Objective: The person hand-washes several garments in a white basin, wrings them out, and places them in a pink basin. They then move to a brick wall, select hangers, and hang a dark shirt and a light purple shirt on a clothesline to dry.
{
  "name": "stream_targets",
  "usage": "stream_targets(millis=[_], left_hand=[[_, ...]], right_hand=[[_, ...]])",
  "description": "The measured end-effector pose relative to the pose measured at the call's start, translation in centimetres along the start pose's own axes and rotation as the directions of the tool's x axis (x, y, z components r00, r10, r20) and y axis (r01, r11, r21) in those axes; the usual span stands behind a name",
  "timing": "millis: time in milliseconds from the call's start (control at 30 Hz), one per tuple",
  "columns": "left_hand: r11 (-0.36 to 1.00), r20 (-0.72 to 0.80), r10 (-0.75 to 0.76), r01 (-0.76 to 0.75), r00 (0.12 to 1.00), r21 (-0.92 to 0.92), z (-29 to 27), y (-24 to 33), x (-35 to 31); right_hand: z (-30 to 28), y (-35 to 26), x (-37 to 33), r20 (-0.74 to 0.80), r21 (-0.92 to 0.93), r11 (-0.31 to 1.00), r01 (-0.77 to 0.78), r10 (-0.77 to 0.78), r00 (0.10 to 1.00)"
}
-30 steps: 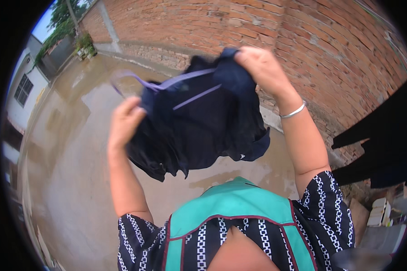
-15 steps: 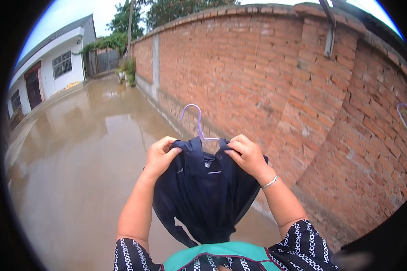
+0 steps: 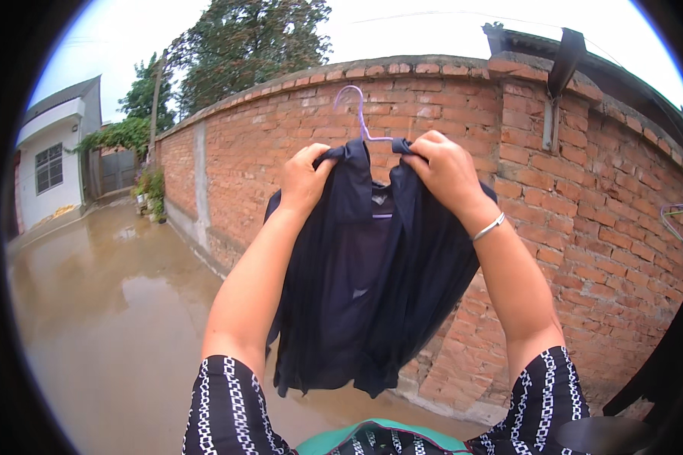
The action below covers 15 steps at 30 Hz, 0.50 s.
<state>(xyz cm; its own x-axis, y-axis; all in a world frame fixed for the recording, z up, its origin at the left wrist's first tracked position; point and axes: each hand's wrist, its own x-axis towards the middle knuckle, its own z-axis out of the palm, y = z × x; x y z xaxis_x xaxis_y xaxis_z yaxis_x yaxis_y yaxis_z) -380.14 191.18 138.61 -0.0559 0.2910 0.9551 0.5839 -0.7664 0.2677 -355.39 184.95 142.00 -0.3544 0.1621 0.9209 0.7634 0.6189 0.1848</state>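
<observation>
A dark navy shirt [image 3: 349, 288], thin and open down the front, hangs from a purple clothes hanger [image 3: 362, 121] raised in front of me. The hanger's hook points up above the collar, and its lower bar shows inside the neck opening. My left hand [image 3: 305, 178] pinches the shirt by the left side of the collar. On the other side of the collar, my right hand [image 3: 448, 171] is closed on the cloth near the hanger's shoulder. Both arms reach up and forward, and the shirt's hem hangs free.
A red brick wall [image 3: 281, 152] runs along the front and right. Wet concrete ground [image 3: 114, 334] stretches to a white house [image 3: 61, 167] at the far left. More hangers [image 3: 679, 220] hang at the right edge, above dark cloth [image 3: 660, 356]. A metal bracket [image 3: 552, 121] sticks out from the wall top.
Both hands have lifted the shirt and hanger higher and slightly right, so the shirt now hangs at fuller length. The view has tilted up and turned somewhat right.
</observation>
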Motion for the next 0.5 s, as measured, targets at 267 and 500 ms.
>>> stream_targets(millis=[267, 500], left_hand=[[0.968, -0.069, 0.104, -0.117, 0.992, -0.222, 0.1, -12.0, 12.8], [0.960, -0.127, 0.153, -0.178, 0.980, -0.216, 1.0, -19.5, 20.6]], right_hand=[[8.2, 0.0, 13.0, -0.085, -0.308, 0.944, 0.118, -0.151, 0.985], [14.8, 1.2, 21.6, -0.037, -0.548, 0.816, 0.183, -0.242, 0.969]])
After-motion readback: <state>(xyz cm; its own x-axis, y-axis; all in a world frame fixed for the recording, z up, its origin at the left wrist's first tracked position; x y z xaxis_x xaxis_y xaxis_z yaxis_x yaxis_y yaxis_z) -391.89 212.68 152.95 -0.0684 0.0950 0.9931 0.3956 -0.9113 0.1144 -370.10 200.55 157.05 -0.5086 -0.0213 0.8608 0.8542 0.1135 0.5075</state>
